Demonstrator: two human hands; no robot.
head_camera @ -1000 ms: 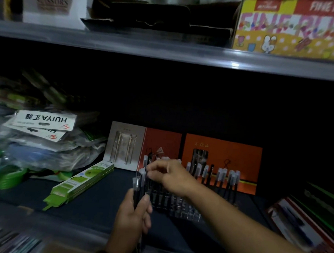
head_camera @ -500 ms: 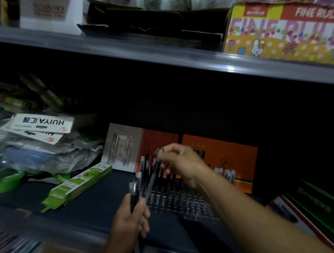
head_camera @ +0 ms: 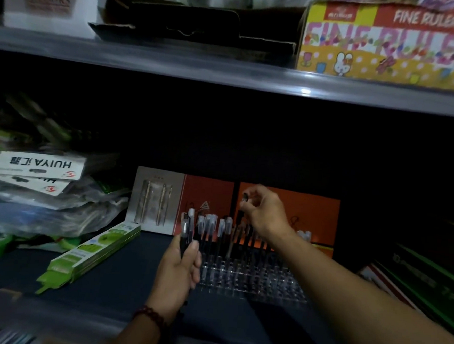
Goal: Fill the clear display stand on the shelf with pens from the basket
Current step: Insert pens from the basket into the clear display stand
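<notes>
The clear display stand (head_camera: 253, 279) sits on the dark lower shelf, with several black pens with clear caps (head_camera: 211, 224) standing upright in its back rows. My left hand (head_camera: 177, 273) is in front of the stand's left end, closed around a small bunch of black pens (head_camera: 185, 234) held upright. My right hand (head_camera: 264, 212) hovers over the stand's back rows, pinching the top of one black pen (head_camera: 240, 218) that hangs down toward the stand. The basket is out of view.
Orange and grey pen cards (head_camera: 207, 200) lean against the back behind the stand. A green flat box (head_camera: 94, 251) lies to the left, beside a heap of plastic packets (head_camera: 36, 193). Dark boxes (head_camera: 422, 282) lie to the right. An upper shelf (head_camera: 227, 72) carries a ruler set box (head_camera: 390, 43).
My right hand took one pen from the bunch in my left hand, lifted it, and moved right and back over the stand. My left hand stayed in place.
</notes>
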